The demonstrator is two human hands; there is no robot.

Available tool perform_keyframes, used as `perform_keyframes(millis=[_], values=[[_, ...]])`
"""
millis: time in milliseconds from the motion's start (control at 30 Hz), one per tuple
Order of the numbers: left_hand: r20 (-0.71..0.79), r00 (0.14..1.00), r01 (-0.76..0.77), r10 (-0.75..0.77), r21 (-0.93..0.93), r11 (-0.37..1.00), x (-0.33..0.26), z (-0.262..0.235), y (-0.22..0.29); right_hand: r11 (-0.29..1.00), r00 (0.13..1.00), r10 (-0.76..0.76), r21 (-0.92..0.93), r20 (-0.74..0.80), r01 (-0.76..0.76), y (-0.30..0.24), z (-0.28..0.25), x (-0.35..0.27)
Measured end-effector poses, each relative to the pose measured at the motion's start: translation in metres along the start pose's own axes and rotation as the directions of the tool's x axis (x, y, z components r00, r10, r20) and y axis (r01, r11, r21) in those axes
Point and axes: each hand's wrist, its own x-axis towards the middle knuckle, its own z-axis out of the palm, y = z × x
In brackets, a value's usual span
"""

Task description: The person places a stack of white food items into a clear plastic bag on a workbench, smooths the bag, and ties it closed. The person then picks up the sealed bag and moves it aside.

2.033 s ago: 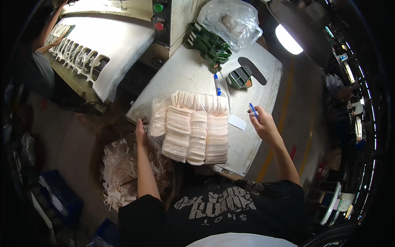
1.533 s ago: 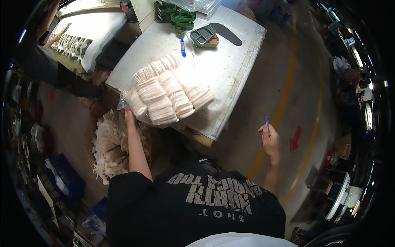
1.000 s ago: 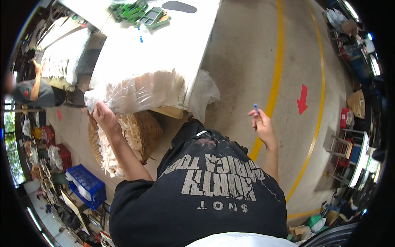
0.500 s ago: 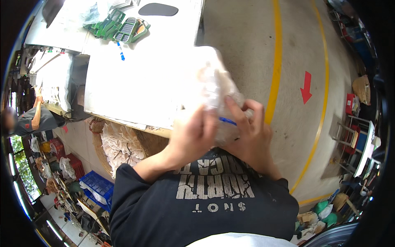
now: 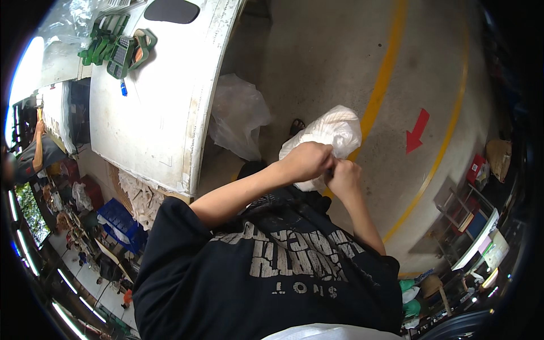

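A stuffed white plastic bag hangs in front of my body, off the right side of the white table. My left hand is closed at the near side of the bag, its fingers gathered on the plastic. Close beside it, my right hand is also closed, the two hands almost touching. The bit of plastic between the fingers is mostly hidden. What is inside the bag cannot be made out.
Green segmented cases, a blue marker and a dark oval pad lie on the table. A big clear plastic bag stands beside its right edge. Another person's arm shows far left; a blue crate sits lower left.
The white bag and both hands have moved right, from over the table edge to over the floor. My hands have come closer together. The blue item seen between them earlier no longer shows.
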Motion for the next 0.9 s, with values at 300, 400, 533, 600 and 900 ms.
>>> perform_keyframes(millis=[300, 400, 533, 600, 900], values=[[-0.228, 0.630, 0.732, -0.742, -0.143, 0.666, 0.014, 0.048, -0.188, 0.959, 0.938, 0.276, 0.009, 0.211, -0.284, 0.101, 0.034, 0.030], [0.064, 0.295, 0.956, -0.953, -0.022, 0.294, -0.033, 0.078, -0.301, 0.915, 0.879, 0.395, -0.029, 0.269, -0.402, 0.128, 0.034, 0.026], [0.201, 0.067, 0.994, -0.977, 0.067, 0.082, -0.076, 0.138, -0.414, 0.862, 0.853, 0.482, 0.062, 0.199, -0.502, 0.161, 0.048, 0.018], [0.205, 0.053, 0.996, -0.977, 0.056, 0.065, -0.084, 0.146, -0.436, 0.813, 0.815, 0.549, 0.109, 0.184, -0.572, 0.174, 0.059, 0.012], [-0.129, 0.216, 0.572, -0.968, -0.787, 0.232, -0.098, 0.131, -0.539, 0.420, 0.556, 0.743, 0.386, 0.373, -0.821, 0.165, 0.075, 0.013]])
